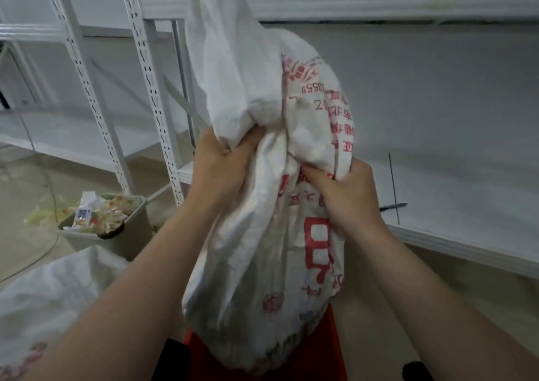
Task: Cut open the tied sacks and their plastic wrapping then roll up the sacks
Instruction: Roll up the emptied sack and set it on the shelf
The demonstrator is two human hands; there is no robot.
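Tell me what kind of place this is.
Most likely a storeroom or stockroom: white slotted rack uprights on the left, a long white shelf on the right, a bin of plastic wrapping on the floor, and a printed sack gripped by the left hand and right hand.

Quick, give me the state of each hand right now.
Left hand: closed, gripping a bunched fold of the white printed sack.
Right hand: closed, gripping the same sack on its red-printed side.

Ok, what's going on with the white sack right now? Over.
Both gripping: left hand, right hand. Bunched sack held up in front. Nothing blocking; second sack lower left, bin beyond it.
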